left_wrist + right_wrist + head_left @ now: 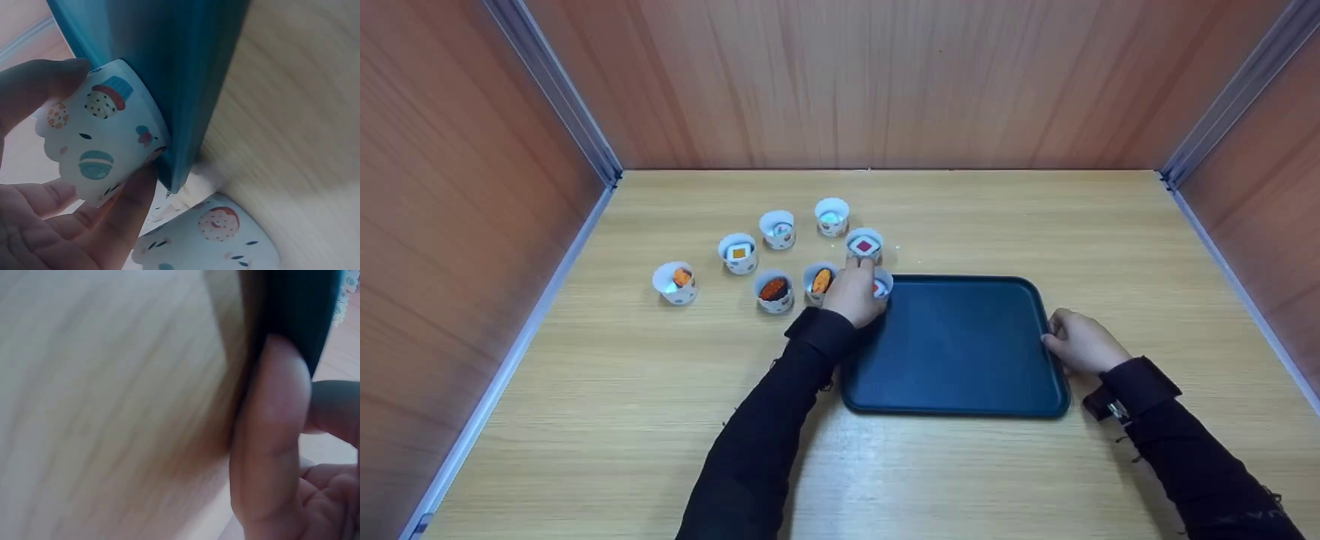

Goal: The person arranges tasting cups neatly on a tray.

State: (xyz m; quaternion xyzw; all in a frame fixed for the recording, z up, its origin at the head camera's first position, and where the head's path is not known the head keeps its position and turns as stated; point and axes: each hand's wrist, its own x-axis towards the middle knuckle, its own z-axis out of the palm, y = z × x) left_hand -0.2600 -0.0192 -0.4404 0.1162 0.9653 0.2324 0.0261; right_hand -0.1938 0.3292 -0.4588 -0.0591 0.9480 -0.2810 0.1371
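the left hand (855, 294) pinches a cupcake-printed paper cup (109, 138) at the far left corner of the dark teal tray (960, 345), whose right edge the right hand (1084, 343) grips. too firm a squeeze could buckle the thin wall; a tug on the tray might jolt the cup, or knock the neighbouring patterned cup (864, 241) over. beneath lies a pale wood-grain tabletop (585, 420), enclosed behind and at both sides by reddish wood-grain panels (870, 82) with grey corner strips (559, 86).
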